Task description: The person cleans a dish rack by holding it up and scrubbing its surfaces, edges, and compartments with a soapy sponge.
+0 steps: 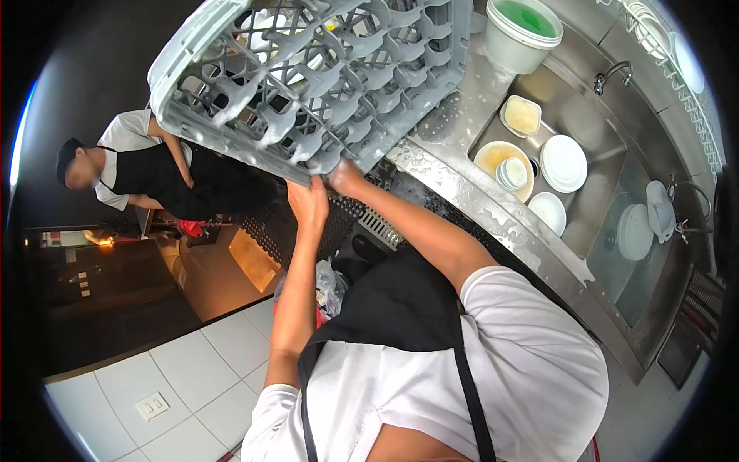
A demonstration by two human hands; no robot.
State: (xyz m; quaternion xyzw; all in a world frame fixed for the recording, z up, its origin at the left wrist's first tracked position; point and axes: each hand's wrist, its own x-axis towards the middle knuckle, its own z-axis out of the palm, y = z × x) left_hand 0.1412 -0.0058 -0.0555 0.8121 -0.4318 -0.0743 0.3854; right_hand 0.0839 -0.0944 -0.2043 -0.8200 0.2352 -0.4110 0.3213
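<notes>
At upper centre, the left hand (pixel 308 203) grips the rack (pixel 286 123) by its lower edge; the right hand (pixel 346 179), partly blurred, seems closed there too.

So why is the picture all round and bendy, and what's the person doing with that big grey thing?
It comes from a wide camera worn on the person's head, looking down, so straight edges bend. There's no robot here, just two bare hands. The left hand and right hand hold up a grey rack, tilted, by its near edge. To the right is a metal sink with plates and bowls in it. A white bucket with something green inside stands on the wet counter. Another person is over on the left.
</notes>
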